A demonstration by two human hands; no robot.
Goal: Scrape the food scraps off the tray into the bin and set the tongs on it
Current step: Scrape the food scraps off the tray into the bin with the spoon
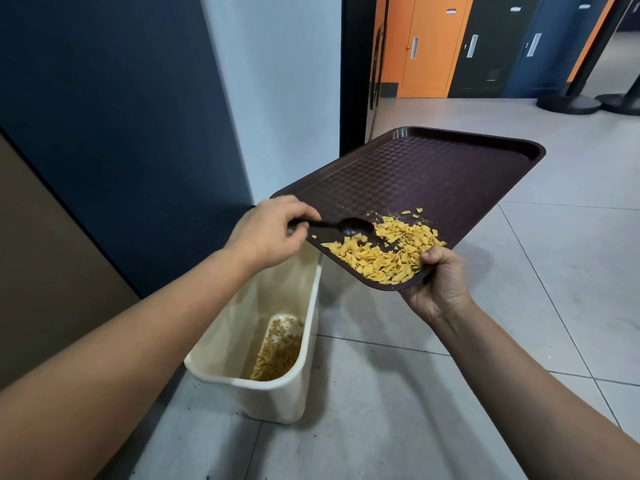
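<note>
A dark brown tray is held tilted above the floor, its near left corner lowest, over the bin. My right hand grips that near corner from below, thumb on the rim. Yellow food scraps are heaped at the low corner. My left hand grips the handle of the black tongs, whose spoon-shaped end rests on the tray at the pile's left edge. A cream plastic bin stands on the floor under the tray's edge, with yellow scraps at its bottom.
A dark blue wall panel and a white wall rise behind the bin. Grey floor tiles spread to the right. Orange and dark locker doors and black stanchion bases stand far back.
</note>
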